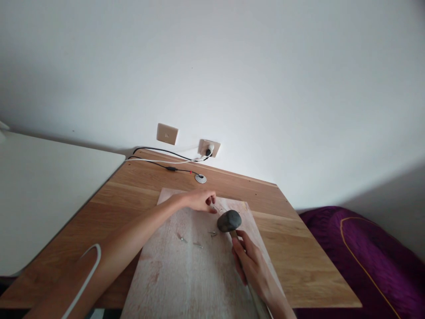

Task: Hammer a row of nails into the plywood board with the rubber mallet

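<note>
A pale whitewashed board (172,274) lies lengthwise on a wooden desk (299,248). My left hand (199,200) reaches across its far end, fingers pinched together on a small nail that I can barely make out. My right hand (250,261) is wrapped round the wooden handle of a hammer with a dark rounded head (229,220). The head hovers just right of my left fingertips. Loose nails (182,239) lie on the board between my arms, with more near the hammer head (212,233).
Black and white cables (166,159) run from a wall socket (209,147) to a grommet (200,178) at the desk's back. A white table (40,195) adjoins on the left. A purple cushion or bedding (358,257) sits to the right. A white cord (86,270) crosses my left forearm.
</note>
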`<state>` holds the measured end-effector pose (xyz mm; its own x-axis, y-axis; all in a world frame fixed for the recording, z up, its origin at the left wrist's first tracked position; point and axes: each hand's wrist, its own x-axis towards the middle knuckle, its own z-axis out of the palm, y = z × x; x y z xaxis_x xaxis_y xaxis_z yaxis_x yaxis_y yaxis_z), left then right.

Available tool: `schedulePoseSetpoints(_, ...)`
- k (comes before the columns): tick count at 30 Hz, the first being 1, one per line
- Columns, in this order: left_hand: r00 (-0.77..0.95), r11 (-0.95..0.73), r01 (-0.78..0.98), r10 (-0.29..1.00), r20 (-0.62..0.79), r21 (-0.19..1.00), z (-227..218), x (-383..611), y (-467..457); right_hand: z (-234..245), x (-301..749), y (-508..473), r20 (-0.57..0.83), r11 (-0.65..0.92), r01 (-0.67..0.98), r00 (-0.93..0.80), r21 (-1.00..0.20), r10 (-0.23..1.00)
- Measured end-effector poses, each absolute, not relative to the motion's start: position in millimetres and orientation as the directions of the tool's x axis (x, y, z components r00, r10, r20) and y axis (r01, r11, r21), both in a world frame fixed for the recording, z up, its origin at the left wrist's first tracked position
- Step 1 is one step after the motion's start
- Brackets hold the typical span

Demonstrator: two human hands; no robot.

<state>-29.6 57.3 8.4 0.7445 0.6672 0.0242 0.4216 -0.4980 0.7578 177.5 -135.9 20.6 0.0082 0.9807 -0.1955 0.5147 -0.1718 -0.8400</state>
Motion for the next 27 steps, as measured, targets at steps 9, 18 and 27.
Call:
schedulePoseSetpoints(9,0.839,-0.663,0.437,0.544,-0.011,0.608,47,-35,47,20,175,-138,-0.145,-0.14,0.534,0.034,-0.834,0.989)
schedulePoseSetpoints(18,0.886,-0.731,0.451,0.438,-0.155,0.513,55,-19,18,22,174,-139,-0.136,-0.133,0.528,0.033,-0.839,0.99)
schedulePoseSetpoints(27,0.892,-0.763,0.447,0.421,-0.166,0.466,58,-12,6,22,175,-137,-0.145,-0.136,0.524,0.024,-0.841,0.989)
